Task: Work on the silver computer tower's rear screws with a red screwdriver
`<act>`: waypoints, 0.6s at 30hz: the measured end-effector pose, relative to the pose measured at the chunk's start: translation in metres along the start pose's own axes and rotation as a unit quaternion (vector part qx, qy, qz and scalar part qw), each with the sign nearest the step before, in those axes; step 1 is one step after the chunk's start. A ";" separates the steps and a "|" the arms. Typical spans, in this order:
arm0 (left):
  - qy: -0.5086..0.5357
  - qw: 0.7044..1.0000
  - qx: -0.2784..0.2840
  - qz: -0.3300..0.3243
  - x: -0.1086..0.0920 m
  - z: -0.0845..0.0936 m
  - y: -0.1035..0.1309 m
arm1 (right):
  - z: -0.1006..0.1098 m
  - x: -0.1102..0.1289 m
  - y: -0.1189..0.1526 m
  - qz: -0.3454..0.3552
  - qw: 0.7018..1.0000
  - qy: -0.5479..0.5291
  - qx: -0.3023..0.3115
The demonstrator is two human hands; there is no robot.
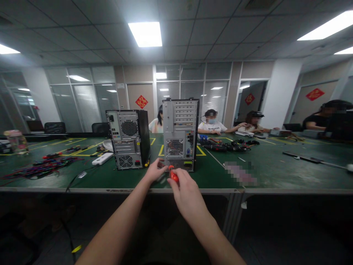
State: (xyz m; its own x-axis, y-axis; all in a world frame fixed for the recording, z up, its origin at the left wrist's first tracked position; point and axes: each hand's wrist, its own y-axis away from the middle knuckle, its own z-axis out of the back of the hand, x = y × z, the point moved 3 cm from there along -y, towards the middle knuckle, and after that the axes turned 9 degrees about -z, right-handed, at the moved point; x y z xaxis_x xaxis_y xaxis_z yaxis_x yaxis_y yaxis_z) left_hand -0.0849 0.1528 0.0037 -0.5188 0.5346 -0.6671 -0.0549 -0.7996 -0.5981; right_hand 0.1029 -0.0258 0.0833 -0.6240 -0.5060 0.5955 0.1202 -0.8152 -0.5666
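My right hand [187, 191] grips a red tool [174, 176]; I can't tell my left hand's [156, 170] hold. The computer tower [180, 134] looks assembled from behind.

The left hand [157, 171] and the right hand [187, 189] are both bare, with slim fingers. The left forearm [121, 222] and the right forearm [211, 228] are bare too, long and smooth. Each one is thin just behind the hand and gets wider farther back. Below the hands, between the forearms, it is too dark to see what is worn.
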 end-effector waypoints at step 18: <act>0.002 1.000 -0.003 0.000 -0.001 -0.001 -0.001 | -0.001 0.002 0.001 0.012 0.999 0.039 0.008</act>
State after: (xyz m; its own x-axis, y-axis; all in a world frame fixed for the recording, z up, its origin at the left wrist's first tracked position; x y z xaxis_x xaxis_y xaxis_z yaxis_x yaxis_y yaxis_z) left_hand -0.0835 0.1533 0.0039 -0.5155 0.5361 -0.6685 -0.0500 -0.7976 -0.6011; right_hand 0.1016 -0.0273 0.0833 -0.6795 -0.5025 0.5346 0.1486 -0.8078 -0.5704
